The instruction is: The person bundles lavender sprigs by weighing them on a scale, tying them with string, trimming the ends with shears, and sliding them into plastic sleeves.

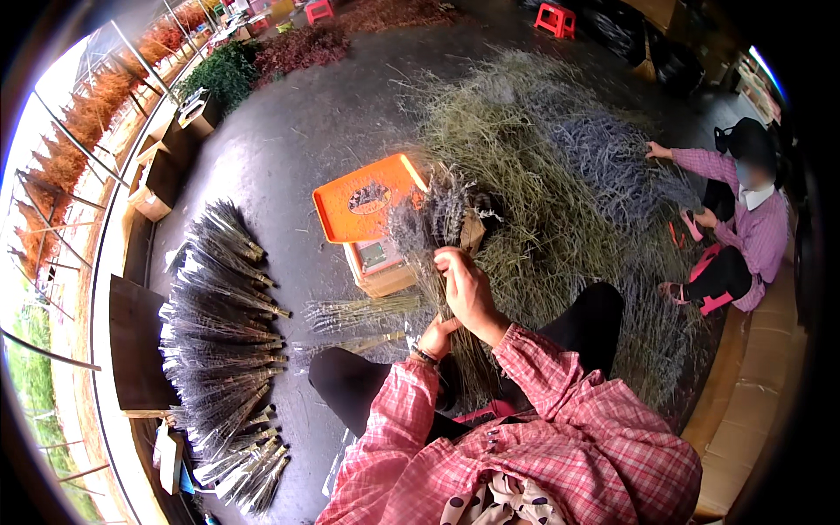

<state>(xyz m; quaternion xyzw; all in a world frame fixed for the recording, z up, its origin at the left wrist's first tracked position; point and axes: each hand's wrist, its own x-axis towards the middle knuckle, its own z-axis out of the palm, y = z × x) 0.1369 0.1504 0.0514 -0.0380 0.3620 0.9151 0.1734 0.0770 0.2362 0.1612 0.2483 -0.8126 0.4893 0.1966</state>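
Note:
In front of me I hold an upright bunch of dried lavender (411, 232), its purple-grey heads up and its stems hanging between my knees. My left hand (435, 338) is closed round the stems low down. Higher up, just under the flower heads, my right hand (470, 293) has its fingers closed on the same bunch. Behind the bunch an orange tray (337, 210) rests tilted on a scale (378, 254), which stands on a cardboard box (385, 282). Loose lavender stems (363, 312) lie on the floor beside my left knee.
A large heap of dried stems (516, 157) spreads to my right. Past it a co-worker (752, 210) sits on a pink stool and reaches into the lavender. Several tied, wrapped lavender bundles (227, 324) line the floor at left. Red stools (555, 20) and boxes (153, 184) stand farther off.

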